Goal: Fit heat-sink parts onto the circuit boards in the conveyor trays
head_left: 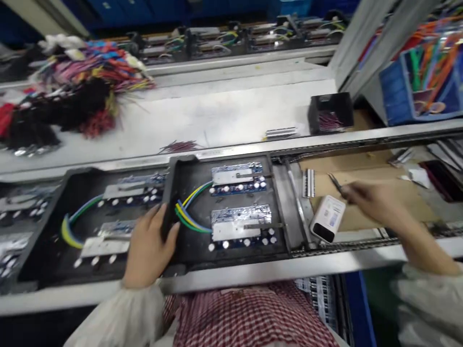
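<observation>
Two boards (240,225) lie in the right tray (191,251), one above the other, each with a pale plate and a dark clip across it, joined by blue, yellow and green wires (188,217) looping at the left. The left tray (43,253) has a like pair with its own wire loop; more boards show at the far left edge. The left hand (148,246) lies over the walls where the trays meet, thumb spread wide from the fingers, covering part of the left tray's lower board; whether it grips the rim I cannot tell. The right hand (372,200) pinches dark tweezers (336,184) between narrowed fingers, tips pointing away, above cardboard (361,220). Just below sits a white box (330,219) with a black end; its label carries print and what looks like a square code, too small to read. A finned metal piece (308,183) stands near it. Behind, a black bin (313,115) contains dark red wires, and a blue bin (394,91) is heaped with orange, green and blue strips. Wire bundles (101,72) pile up at the back left
</observation>
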`<action>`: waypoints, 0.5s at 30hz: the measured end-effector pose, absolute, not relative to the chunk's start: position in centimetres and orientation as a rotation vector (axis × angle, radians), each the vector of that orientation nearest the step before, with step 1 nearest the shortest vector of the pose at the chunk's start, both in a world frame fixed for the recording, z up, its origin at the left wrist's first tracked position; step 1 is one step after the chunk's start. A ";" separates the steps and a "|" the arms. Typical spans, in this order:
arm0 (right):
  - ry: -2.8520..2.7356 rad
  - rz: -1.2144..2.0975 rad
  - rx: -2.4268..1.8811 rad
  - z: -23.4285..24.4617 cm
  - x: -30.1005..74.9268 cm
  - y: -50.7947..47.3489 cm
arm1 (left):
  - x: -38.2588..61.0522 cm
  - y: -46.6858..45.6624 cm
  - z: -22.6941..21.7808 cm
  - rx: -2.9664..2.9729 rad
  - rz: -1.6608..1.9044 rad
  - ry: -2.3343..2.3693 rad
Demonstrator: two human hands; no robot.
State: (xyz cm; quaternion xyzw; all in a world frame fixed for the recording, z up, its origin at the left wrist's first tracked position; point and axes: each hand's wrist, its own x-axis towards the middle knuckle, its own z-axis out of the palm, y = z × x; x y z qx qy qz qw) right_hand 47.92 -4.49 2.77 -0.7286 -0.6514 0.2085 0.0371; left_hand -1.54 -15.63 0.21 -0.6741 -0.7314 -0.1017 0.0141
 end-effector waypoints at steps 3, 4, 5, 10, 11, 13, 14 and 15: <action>-2.339 1.156 -1.743 0.8 40.6 -8.3 | -0.3 -15.2 0.5 -2.018 -0.037 -2.314; -2.373 1.245 -1.660 0.3 38.8 -9.2 | 0.0 -15.2 0.6 -2.008 0.026 -2.313; -2.382 1.312 -1.606 0.0 37.6 -9.8 | 0.1 -15.3 0.8 -2.010 0.064 -2.307; -2.270 1.409 -1.569 -0.4 37.4 -10.9 | 0.1 -15.6 1.2 -2.034 0.139 -2.323; -2.265 1.405 -1.552 -0.7 37.9 -11.1 | 0.1 -15.7 1.3 -2.044 0.142 -2.348; -2.295 1.362 -1.529 -1.6 39.1 -11.4 | 0.3 -15.8 1.5 -2.085 0.122 -2.407; -2.329 1.332 -1.496 -2.3 39.5 -11.2 | 0.4 -15.9 1.6 -2.105 0.104 -2.433; -2.338 1.240 -1.488 -3.0 39.7 -10.6 | 0.5 -16.0 1.6 -2.122 0.084 -2.453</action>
